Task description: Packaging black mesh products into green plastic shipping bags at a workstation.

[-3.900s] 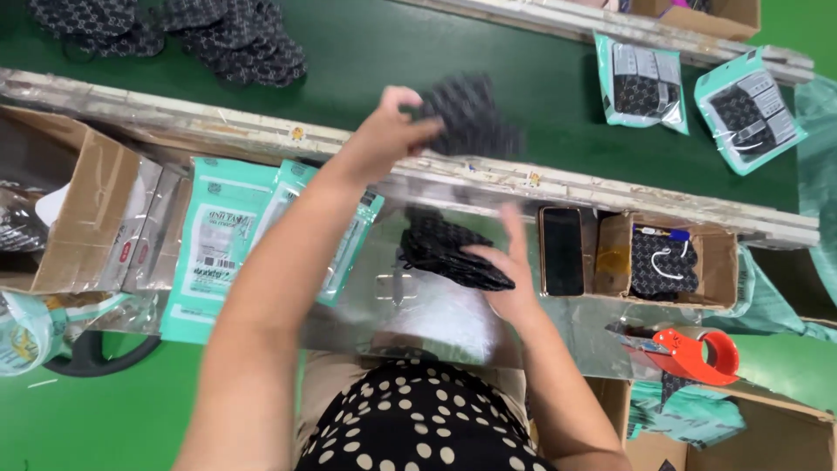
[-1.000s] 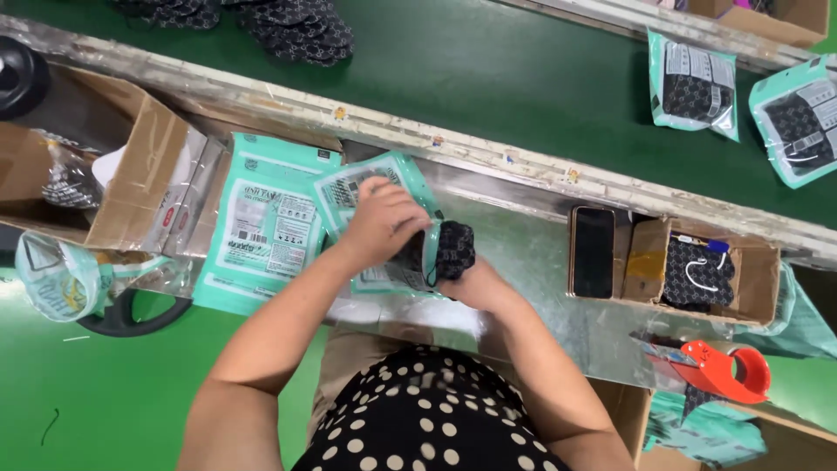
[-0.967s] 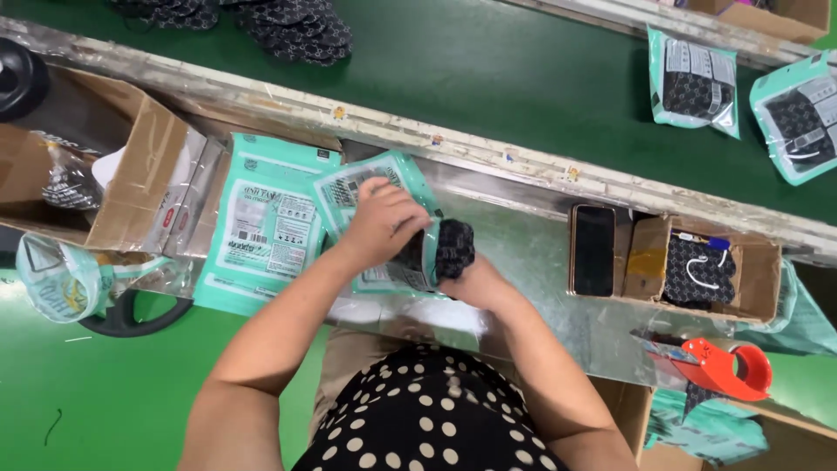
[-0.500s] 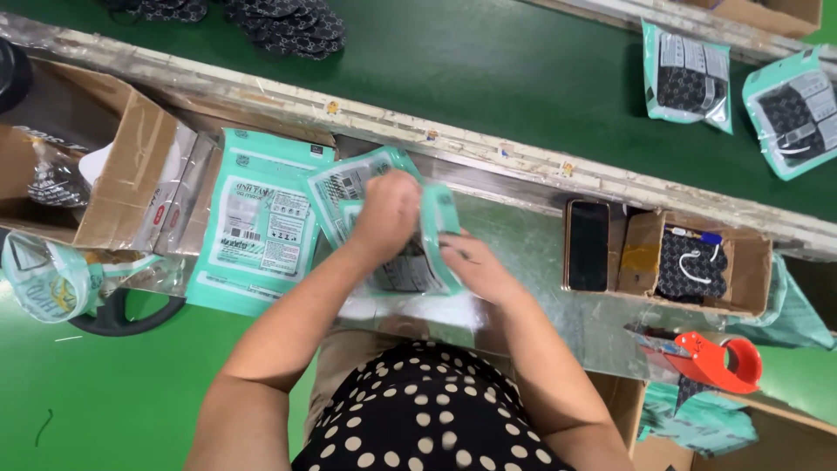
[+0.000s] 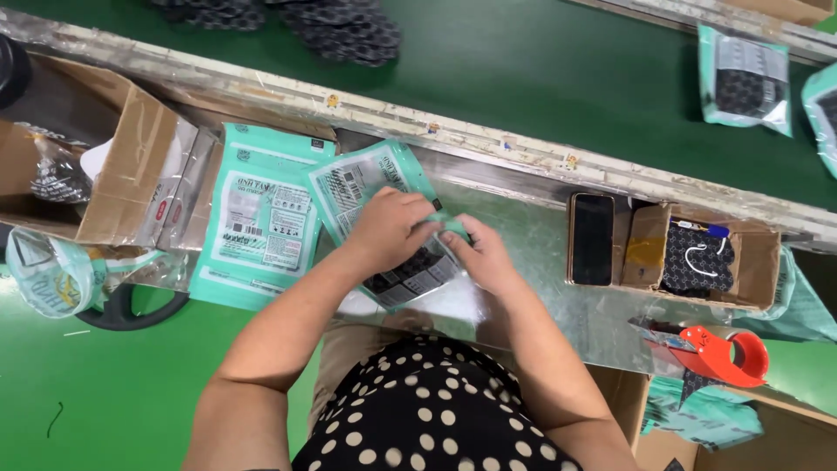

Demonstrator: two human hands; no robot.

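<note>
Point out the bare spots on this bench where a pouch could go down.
Bare metal lies between the right hand and the phone box. The green belt beyond the rail is open. It is crowded left of the teal pouch under the left hand: pouch stack, carton.

Teal printed pouch (image 5: pixel 384 218) under both hands; matching teal pouch stack (image 5: pixel 261 231) just left; two filled teal pouches (image 5: pixel 743 77) on green belt; dark phone screen (image 5: pixel 593 238) in cardboard box
</note>
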